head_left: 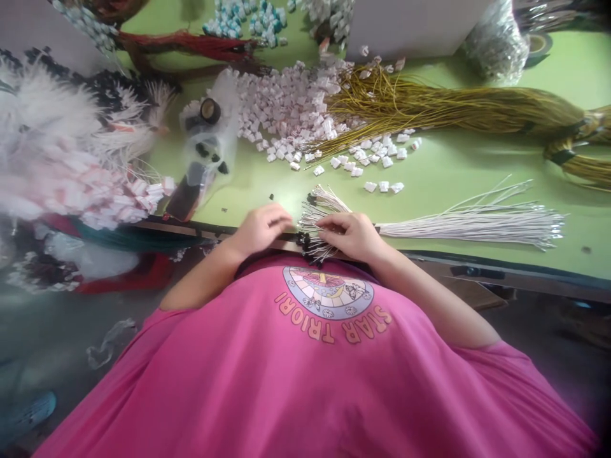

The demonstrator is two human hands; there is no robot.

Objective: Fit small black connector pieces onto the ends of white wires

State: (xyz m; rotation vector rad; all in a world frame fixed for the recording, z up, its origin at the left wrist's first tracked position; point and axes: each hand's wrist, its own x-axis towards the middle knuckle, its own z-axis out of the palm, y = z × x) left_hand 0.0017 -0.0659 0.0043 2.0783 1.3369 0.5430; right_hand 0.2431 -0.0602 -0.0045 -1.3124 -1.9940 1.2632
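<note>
A bundle of thin white wires [458, 224] lies along the near edge of the table, its right ends bare and silvery. Its left ends fan out, several of them with small black connectors [303, 240]. My right hand [356, 236] rests over this fanned end, thumb and fingers closed on white wires. Just left of the wire tips is my left hand [262, 228], its fingers curled and pressed together. Whatever sits between those fingertips is too small or hidden to make out.
Loose white connector housings [286, 108] are heaped beyond my hands, beside a long bundle of yellow wires [468, 108]. To the left lie a plastic bag [222, 127], a roll of black tape [210, 111] and a blurred pile of white-wired pieces [62, 152]. Blue-and-white connectors [267, 22] sit at the back.
</note>
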